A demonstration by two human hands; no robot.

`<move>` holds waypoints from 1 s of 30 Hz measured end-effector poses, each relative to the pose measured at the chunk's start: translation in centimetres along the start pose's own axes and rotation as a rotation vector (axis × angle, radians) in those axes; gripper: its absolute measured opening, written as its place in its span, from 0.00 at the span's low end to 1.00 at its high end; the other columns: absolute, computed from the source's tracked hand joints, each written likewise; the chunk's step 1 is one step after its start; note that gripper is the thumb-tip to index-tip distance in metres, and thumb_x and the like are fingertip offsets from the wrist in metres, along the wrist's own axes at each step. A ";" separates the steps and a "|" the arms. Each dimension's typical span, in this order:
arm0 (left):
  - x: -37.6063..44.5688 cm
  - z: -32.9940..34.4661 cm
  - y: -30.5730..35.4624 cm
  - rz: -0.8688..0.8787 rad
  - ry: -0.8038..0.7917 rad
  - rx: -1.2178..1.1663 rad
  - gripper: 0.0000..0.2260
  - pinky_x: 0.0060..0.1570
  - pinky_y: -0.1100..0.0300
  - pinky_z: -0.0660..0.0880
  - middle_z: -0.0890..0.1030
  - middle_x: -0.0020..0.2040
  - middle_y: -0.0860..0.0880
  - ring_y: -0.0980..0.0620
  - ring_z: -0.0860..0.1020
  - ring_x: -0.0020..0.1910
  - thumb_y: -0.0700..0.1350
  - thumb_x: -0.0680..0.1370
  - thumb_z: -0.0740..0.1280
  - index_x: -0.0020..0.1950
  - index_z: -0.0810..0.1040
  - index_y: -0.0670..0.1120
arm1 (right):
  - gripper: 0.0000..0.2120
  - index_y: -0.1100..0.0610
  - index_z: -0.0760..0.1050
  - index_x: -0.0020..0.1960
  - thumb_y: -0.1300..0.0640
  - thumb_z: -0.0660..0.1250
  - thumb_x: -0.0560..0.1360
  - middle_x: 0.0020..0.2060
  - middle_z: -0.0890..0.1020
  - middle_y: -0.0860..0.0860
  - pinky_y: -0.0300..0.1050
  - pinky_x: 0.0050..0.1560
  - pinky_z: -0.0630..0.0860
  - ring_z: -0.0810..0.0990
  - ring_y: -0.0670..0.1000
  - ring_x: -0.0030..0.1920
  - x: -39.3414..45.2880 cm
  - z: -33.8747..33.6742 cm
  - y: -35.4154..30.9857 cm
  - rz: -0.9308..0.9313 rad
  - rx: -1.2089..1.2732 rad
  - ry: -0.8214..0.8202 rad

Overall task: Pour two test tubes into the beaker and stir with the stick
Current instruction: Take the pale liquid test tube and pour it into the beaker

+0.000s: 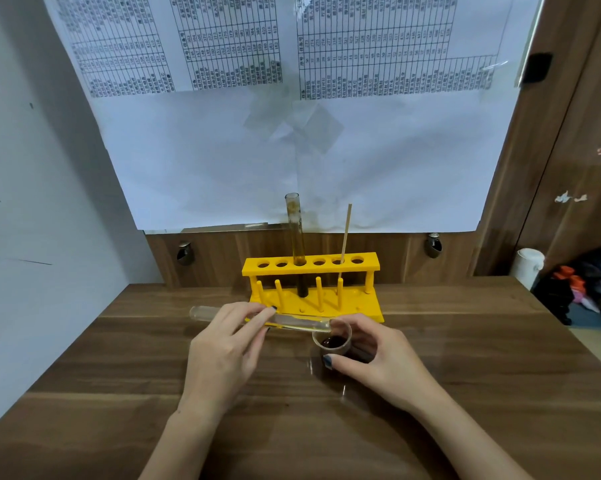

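Note:
My left hand (222,351) holds a glass test tube (292,322) almost level, its mouth over the rim of a small clear beaker (332,339) that has dark liquid in it. Only a thin yellowish film shows inside this tube. My right hand (375,362) wraps its thumb and fingers around the beaker on the wooden table (465,358). Behind them a yellow rack (312,268) carries a second test tube (296,230), upright with brown liquid at its base, and a thin wooden stick (345,233) standing in a hole further right.
Large printed paper sheets (292,133) cover the wall right behind the rack. A white wall stands to the left. A brown door (569,168), a white container (529,266) and a pile of dark items (583,289) lie to the right, beyond the table edge.

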State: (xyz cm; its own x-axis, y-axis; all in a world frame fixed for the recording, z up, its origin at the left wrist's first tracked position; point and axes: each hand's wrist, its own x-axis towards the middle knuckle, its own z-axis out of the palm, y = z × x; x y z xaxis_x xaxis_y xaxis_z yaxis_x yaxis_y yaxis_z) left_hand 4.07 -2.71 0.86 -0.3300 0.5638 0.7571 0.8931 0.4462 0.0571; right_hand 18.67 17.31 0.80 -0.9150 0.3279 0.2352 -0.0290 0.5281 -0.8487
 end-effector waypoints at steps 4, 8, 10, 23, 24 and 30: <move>0.1 -0.1 0.1 0.008 -0.004 -0.005 0.11 0.46 0.64 0.75 0.83 0.50 0.50 0.55 0.77 0.50 0.42 0.75 0.68 0.56 0.82 0.46 | 0.22 0.45 0.77 0.60 0.51 0.76 0.68 0.53 0.83 0.40 0.37 0.61 0.77 0.80 0.37 0.56 0.0 0.0 0.0 0.004 -0.008 -0.005; 0.0 0.0 0.1 0.001 -0.001 -0.012 0.12 0.47 0.63 0.76 0.83 0.50 0.49 0.55 0.77 0.50 0.40 0.73 0.70 0.56 0.82 0.46 | 0.22 0.45 0.77 0.60 0.50 0.76 0.68 0.53 0.83 0.40 0.39 0.61 0.77 0.80 0.38 0.56 0.0 0.0 0.1 0.005 -0.010 -0.012; 0.0 0.0 0.1 0.002 0.000 -0.014 0.11 0.47 0.63 0.76 0.83 0.51 0.49 0.55 0.77 0.50 0.42 0.75 0.68 0.56 0.82 0.46 | 0.22 0.45 0.77 0.60 0.51 0.76 0.68 0.53 0.83 0.40 0.40 0.62 0.77 0.80 0.38 0.56 0.0 0.0 0.1 0.005 -0.008 -0.016; 0.1 -0.2 0.2 -0.028 -0.002 -0.027 0.11 0.45 0.61 0.79 0.83 0.50 0.51 0.54 0.79 0.50 0.44 0.76 0.65 0.55 0.82 0.47 | 0.22 0.43 0.77 0.58 0.47 0.76 0.65 0.52 0.84 0.40 0.43 0.62 0.78 0.81 0.39 0.55 0.2 0.3 0.6 0.015 0.031 -0.016; 0.1 -0.2 0.2 -0.027 -0.005 -0.026 0.11 0.45 0.61 0.78 0.83 0.50 0.51 0.53 0.79 0.50 0.44 0.76 0.65 0.55 0.82 0.47 | 0.22 0.43 0.77 0.58 0.45 0.75 0.65 0.52 0.84 0.40 0.43 0.62 0.78 0.81 0.38 0.55 0.2 0.3 0.6 0.014 0.030 -0.017; 0.1 -0.3 0.3 -0.034 -0.006 -0.026 0.11 0.45 0.59 0.80 0.83 0.50 0.50 0.52 0.80 0.49 0.42 0.74 0.68 0.55 0.83 0.46 | 0.22 0.42 0.77 0.58 0.45 0.75 0.66 0.53 0.84 0.39 0.43 0.61 0.78 0.81 0.38 0.56 0.2 0.3 0.7 0.009 0.034 -0.020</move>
State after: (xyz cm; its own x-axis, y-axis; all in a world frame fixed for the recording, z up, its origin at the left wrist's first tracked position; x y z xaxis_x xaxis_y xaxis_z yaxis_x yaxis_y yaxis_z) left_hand 4.38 -2.69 1.18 -0.3620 0.5530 0.7504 0.8891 0.4468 0.0997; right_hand 18.36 17.54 0.16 -0.9233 0.3164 0.2179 -0.0338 0.4980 -0.8665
